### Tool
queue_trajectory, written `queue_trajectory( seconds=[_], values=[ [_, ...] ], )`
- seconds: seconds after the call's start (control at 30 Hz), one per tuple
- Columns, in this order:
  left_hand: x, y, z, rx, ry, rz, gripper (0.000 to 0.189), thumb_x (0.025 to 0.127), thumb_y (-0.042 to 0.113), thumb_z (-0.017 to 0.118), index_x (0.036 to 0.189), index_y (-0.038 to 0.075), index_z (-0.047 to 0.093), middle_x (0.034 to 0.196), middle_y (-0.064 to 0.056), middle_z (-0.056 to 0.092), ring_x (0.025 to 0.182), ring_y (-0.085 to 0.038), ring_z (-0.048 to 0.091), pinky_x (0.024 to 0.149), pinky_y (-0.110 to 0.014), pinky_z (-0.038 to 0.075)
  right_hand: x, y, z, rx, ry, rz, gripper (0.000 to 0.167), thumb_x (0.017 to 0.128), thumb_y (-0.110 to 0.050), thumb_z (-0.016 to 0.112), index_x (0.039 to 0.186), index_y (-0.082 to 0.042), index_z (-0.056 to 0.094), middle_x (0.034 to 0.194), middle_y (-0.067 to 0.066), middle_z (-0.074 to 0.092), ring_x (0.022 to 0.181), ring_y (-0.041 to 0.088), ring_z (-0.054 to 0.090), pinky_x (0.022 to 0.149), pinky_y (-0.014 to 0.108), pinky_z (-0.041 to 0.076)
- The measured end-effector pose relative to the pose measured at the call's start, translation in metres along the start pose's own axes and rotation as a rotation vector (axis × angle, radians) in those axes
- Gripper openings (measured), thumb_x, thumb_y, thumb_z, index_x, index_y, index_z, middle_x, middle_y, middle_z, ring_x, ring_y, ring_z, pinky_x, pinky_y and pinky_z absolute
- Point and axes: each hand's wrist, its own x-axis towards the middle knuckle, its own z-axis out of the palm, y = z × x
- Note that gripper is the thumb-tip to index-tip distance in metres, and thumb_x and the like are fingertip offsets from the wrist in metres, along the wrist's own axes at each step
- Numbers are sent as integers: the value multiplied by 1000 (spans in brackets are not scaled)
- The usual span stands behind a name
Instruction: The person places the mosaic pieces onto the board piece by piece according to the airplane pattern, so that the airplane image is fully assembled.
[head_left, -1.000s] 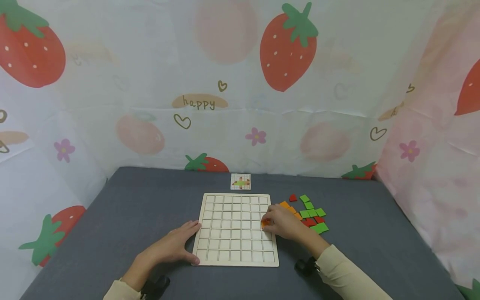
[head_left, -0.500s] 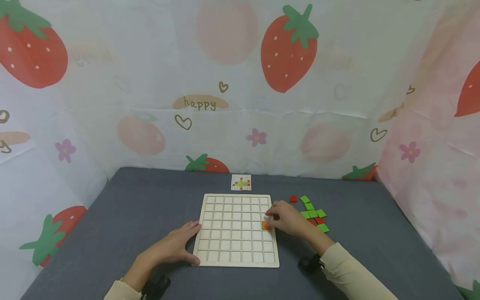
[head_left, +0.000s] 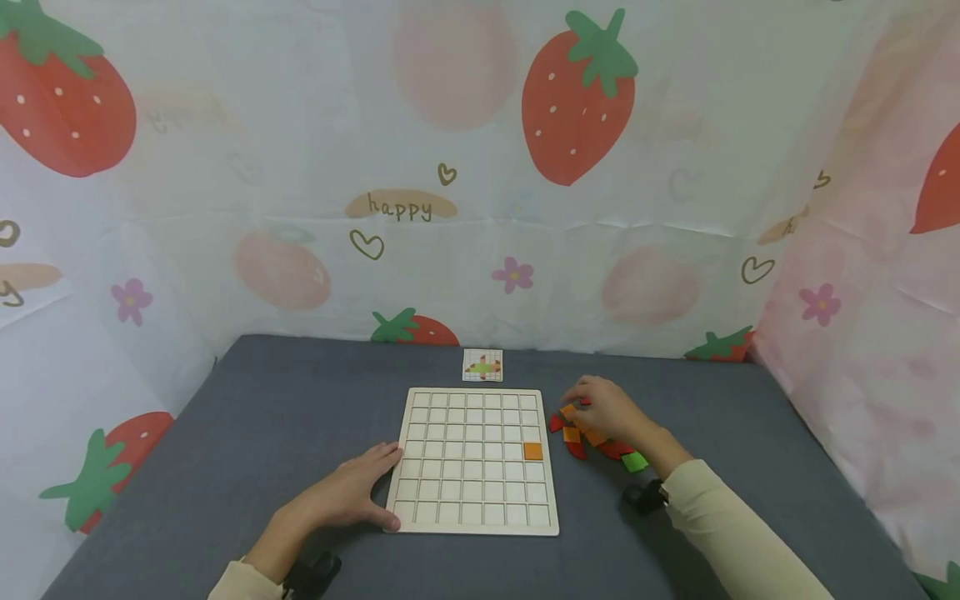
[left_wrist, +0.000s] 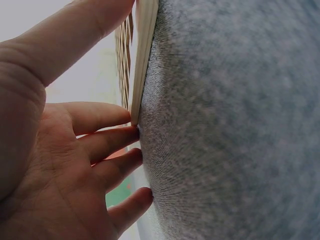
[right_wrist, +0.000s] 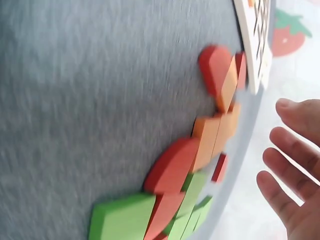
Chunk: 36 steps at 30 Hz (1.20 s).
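Head view is up on my monitor: left hand [head_left: 348, 492] at the left edge of the wooden grid board [head_left: 471, 461], thumb at its near-left end. What do the fingers do?

— My left wrist feed has them spread and nearly straight. Thumb and index fingertip touch the board edge, not curled round it. Right hand [head_left: 609, 410]?

Above the loose tiles beside the board. Right wrist feed: fingers loosely extended, apart from the tiles, nothing held that I can see.

— Tile mix?

Orange tiles [head_left: 572, 435], red tiles [head_left: 556, 423] and green tiles [right_wrist: 122, 217], bunched, partly hidden by that hand. One orange square tile [head_left: 533, 451] sits in the board's rightmost column.

— Pattern card [head_left: 482, 365]?

Flat on the grey tabletop [head_left: 315, 400], just beyond the board.
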Motion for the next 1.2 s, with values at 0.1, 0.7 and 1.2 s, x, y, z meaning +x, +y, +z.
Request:
queue_trajectory(
  seconds=[0.1,0.7,1.2],
  values=[
    [0,0,0,2,-1,-1,103,65,37,88,146,-5,38,155,-23,34,145,-44,27,110,-65,26,4,7,-3,-32,-3,-11,21,88,-5,67,108,0,72,106,13,64,86,23,62,72,33,53],
    [0,-2,1,5,-2,3,103,65,37,87,146,-4,38,155,-22,34,146,-43,27,110,-66,25,14,28,-1,-5,-73,90,27,89,0,63,115,4,68,116,19,59,94,28,60,75,38,53],
    [0,-1,0,0,-5,-6,103,66,37,87,147,-3,38,155,-22,34,146,-43,26,110,-66,25,20,32,3,-103,-111,39,35,82,11,55,114,5,68,118,22,59,106,38,60,83,45,53]
  ],
)
